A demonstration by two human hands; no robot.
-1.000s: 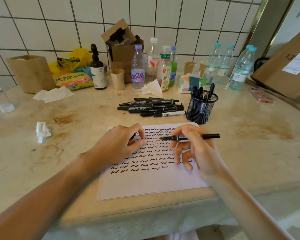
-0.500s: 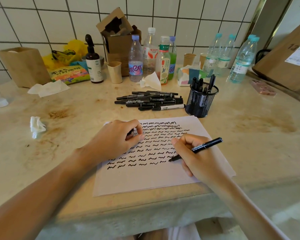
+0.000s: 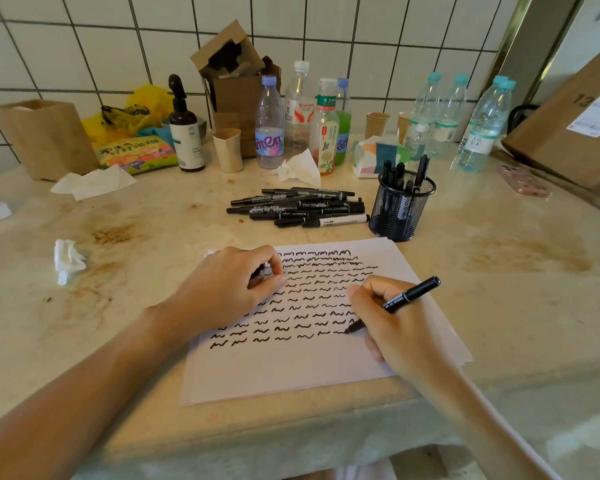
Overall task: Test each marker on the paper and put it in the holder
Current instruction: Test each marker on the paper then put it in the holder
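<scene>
The stained beige stone counter (image 3: 482, 271) fills the frame; at its centre lies the white paper sheet (image 3: 291, 372) covered in rows of black squiggles; above it, centre right, stands the black wire-mesh holder (image 3: 400, 211), with a heap of loose black markers (image 3: 298, 206) just left of it. The right hand (image 3: 395, 327) pinches a slim black marker (image 3: 411, 295) between thumb and curled fingers, tip touching the paper at the end of the lowest row; a short, light stroke would suffice. The left hand (image 3: 229, 289), fingers curled, rests on the sheet and seems to pinch a small dark thing, perhaps the cap.
</scene>
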